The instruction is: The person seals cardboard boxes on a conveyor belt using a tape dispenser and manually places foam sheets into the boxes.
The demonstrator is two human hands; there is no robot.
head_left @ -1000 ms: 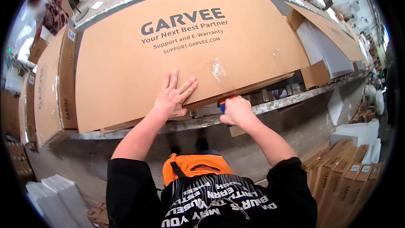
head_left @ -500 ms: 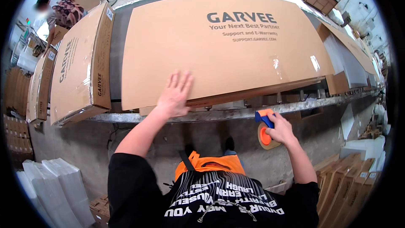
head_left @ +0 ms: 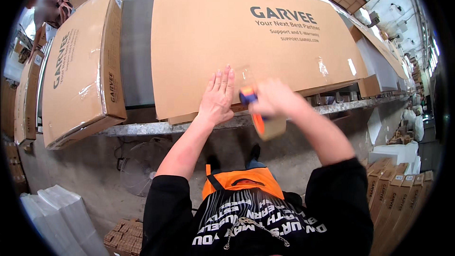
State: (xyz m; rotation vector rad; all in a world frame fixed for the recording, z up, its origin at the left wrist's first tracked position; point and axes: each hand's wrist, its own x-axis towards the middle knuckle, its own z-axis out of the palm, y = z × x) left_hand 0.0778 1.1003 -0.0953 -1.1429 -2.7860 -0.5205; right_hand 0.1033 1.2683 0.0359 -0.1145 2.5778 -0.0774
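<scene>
A large flat brown carton (head_left: 204, 33) lies before me, its near edge by the metal table edge. My left hand (head_left: 218, 96) rests flat on the carton near that edge, fingers extended and empty. Just right of it, my right hand (head_left: 274, 98) is smeared by motion but grips a blue-and-orange tape dispenser (head_left: 248, 96). The roll of tape (head_left: 271, 130) hangs below the hand, past the near edge. A strip of clear tape (head_left: 244, 73) shows on the carton beside the left fingertips. Two more short tape pieces (head_left: 323, 66) shine farther right.
Two taped cartons (head_left: 78, 61) stand to the left along the dark conveyor belt (head_left: 137, 47). An open carton with white foam (head_left: 377, 61) is at the right. Below are a floor fan (head_left: 142, 168), foam sheets (head_left: 61, 218) and stacked cartons (head_left: 393, 199). Another person (head_left: 52, 9) works far left.
My right hand has swung left and up with the tape dispenser, from beyond the table edge to the carton's near edge. My left hand has shifted slightly right, and the view has moved.
</scene>
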